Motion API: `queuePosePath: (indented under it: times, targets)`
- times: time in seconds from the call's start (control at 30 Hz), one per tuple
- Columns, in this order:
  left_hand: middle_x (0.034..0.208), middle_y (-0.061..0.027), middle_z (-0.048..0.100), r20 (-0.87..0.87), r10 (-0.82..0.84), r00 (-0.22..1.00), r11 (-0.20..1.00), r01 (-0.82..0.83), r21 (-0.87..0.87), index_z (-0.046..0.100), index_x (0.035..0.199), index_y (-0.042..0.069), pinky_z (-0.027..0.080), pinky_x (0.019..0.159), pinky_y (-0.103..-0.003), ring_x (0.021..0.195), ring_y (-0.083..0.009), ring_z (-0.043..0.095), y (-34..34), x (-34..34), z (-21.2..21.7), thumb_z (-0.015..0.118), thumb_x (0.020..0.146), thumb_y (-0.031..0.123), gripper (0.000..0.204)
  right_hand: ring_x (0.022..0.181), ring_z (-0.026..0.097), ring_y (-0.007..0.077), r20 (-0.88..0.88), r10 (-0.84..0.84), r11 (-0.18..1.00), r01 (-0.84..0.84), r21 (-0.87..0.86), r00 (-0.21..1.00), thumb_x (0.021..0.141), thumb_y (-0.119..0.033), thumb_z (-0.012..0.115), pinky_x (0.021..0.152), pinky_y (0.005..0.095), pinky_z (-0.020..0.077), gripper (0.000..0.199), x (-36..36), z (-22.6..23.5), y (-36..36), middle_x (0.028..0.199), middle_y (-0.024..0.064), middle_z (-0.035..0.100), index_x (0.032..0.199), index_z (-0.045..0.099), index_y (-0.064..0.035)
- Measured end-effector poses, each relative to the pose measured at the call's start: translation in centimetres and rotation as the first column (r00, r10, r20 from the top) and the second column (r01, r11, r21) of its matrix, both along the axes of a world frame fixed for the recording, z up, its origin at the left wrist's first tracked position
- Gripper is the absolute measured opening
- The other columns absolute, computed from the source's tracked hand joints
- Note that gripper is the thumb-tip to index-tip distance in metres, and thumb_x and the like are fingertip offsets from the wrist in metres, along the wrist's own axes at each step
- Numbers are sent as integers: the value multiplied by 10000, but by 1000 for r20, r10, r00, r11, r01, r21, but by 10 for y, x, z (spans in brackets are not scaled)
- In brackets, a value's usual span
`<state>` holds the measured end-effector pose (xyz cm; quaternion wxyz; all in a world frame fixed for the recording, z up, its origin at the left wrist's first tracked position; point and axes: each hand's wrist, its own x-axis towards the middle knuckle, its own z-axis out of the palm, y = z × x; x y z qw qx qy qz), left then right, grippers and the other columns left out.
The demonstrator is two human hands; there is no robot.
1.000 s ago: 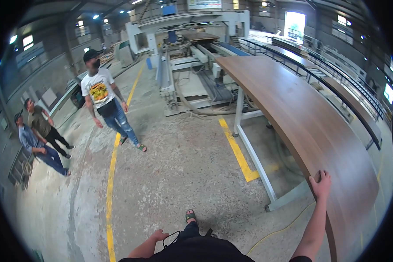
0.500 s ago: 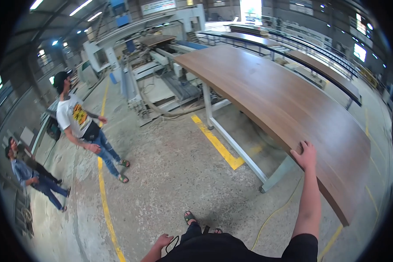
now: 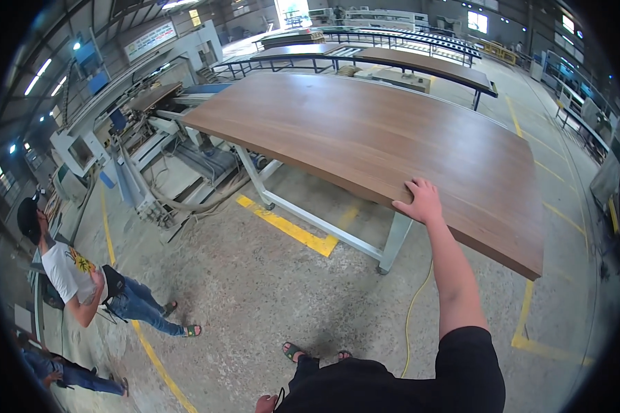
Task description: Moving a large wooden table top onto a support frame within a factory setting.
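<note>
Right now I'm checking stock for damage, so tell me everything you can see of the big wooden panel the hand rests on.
The wooden panel is a large, thin rectangular sheet with a brown wood-grain face, smooth and unmarked as far as shows. It lies flat on a pale metal frame, overhanging its legs toward the near edge. The right hand rests palm-down on that near edge, fingers spread on top. Nothing else lies on it. Similar panels sit on racks behind.

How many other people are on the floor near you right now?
2: a person in a white printed shirt walking at the left, and a person in blue trousers partly cut off at lower left; others may be hidden.
</note>
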<state>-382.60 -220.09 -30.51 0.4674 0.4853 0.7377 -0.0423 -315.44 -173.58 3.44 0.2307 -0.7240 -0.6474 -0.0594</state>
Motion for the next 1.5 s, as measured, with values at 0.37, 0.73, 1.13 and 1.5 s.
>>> queuePosePath:
  times: [0.37, 0.73, 1.13, 1.5]
  targets:
    - [834, -268, 687, 0, -157, 988, 935, 148, 321, 725, 831, 12, 493, 797, -545, 952, -415, 674, 10, 24, 53, 535, 1017, 470, 530, 1369, 465, 308, -8, -8, 999, 8, -32, 1000, 746, -635, 759, 1175, 428, 350, 799, -3, 1, -1, 1447, 135, 546, 1336, 664, -104]
    - [1356, -239, 630, 134, 302, 944, 952, -293, -83, 591, 1381, 32, 476, 1024, -475, 1279, -362, 582, 5, 17, 7, 568, 1000, 550, 644, 1343, 486, 321, 5, 9, 1000, -9, 0, 1000, 752, -624, 762, 1155, 436, 371, 779, -11, 3, 3, 1414, 138, 563, 1323, 668, -101]
    - [1361, -301, 617, -51, 312, 949, 950, -313, -11, 622, 1329, -82, 467, 1101, -438, 1316, -409, 574, 11, 14, 47, 700, 857, 553, 795, 1322, 492, 334, -28, 23, 1000, -23, -9, 999, 745, -501, 794, 1135, 451, 390, 737, -26, 17, -4, 1399, 137, 564, 1324, 648, -69]
    - [1360, -291, 624, -7, 385, 923, 923, -385, -14, 601, 1360, -76, 479, 1089, -428, 1305, -398, 589, 13, 19, 60, 720, 855, 558, 820, 1329, 488, 321, -31, 16, 1000, -17, -17, 999, 746, -492, 795, 1131, 443, 394, 737, -30, 18, -3, 1397, 127, 571, 1329, 651, -65]
